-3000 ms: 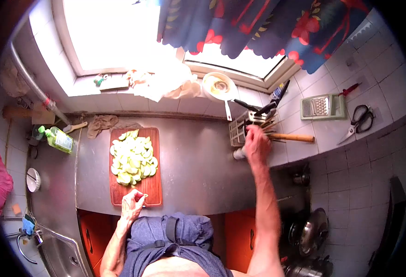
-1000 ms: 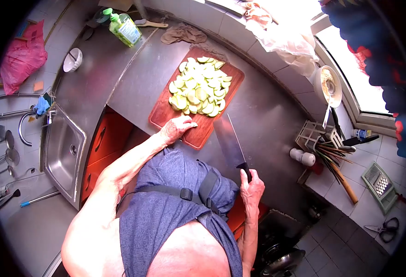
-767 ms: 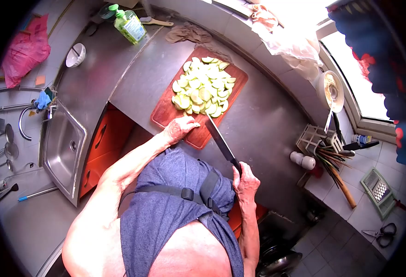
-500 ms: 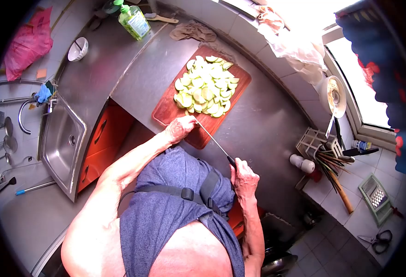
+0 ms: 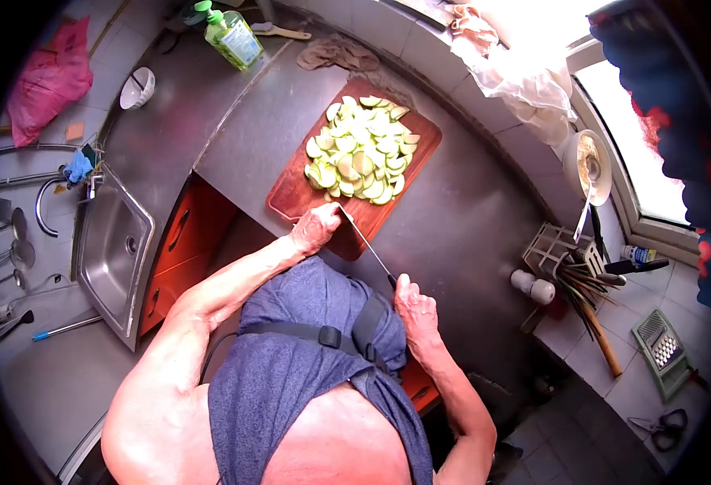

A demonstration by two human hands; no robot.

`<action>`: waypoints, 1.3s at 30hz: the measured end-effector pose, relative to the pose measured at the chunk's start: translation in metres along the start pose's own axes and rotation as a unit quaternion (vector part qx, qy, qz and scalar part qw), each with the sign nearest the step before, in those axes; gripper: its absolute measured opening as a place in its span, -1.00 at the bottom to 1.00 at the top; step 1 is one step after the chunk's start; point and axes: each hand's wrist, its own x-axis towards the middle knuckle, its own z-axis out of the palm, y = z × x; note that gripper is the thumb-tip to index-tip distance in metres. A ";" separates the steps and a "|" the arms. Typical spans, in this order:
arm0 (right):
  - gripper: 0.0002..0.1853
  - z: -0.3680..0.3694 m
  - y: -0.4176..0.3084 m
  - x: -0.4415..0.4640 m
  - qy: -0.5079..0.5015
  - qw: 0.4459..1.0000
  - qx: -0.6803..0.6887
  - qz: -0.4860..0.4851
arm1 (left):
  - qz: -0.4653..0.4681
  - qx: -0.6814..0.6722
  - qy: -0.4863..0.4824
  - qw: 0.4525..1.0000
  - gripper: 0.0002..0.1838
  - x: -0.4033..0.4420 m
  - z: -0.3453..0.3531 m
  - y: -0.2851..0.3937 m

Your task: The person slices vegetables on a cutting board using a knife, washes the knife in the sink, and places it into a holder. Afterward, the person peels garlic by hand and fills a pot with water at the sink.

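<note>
A knife (image 5: 365,242) is gripped by its black handle in my right hand (image 5: 417,309), its blade pointing up and left to the lower part of the wooden cutting board (image 5: 418,150). At the blade's tip, my left hand (image 5: 316,227) rests on the board's lower edge with its fingers closed; whatever small piece they hold is hidden. A heap of pale green vegetable slices (image 5: 361,153) covers the upper part of the board.
A soap bottle (image 5: 235,40), a brush and a cloth (image 5: 337,55) lie behind the board. Left are a white bowl (image 5: 138,88) and a sink (image 5: 117,250). Right stand a shaker (image 5: 533,287), a utensil rack (image 5: 556,249), a grater (image 5: 661,347) and scissors (image 5: 664,429).
My right hand left the utensil rack and now holds the knife, which has swung over to my left hand. The view has turned. Lately my right hand has shifted slightly left.
</note>
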 end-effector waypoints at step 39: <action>-0.81 0.036 0.007 -0.022 0.067 0.970 0.232 0.019 | 0.026 -0.012 0.082 0.996 -0.87 -0.007 -0.008 0.017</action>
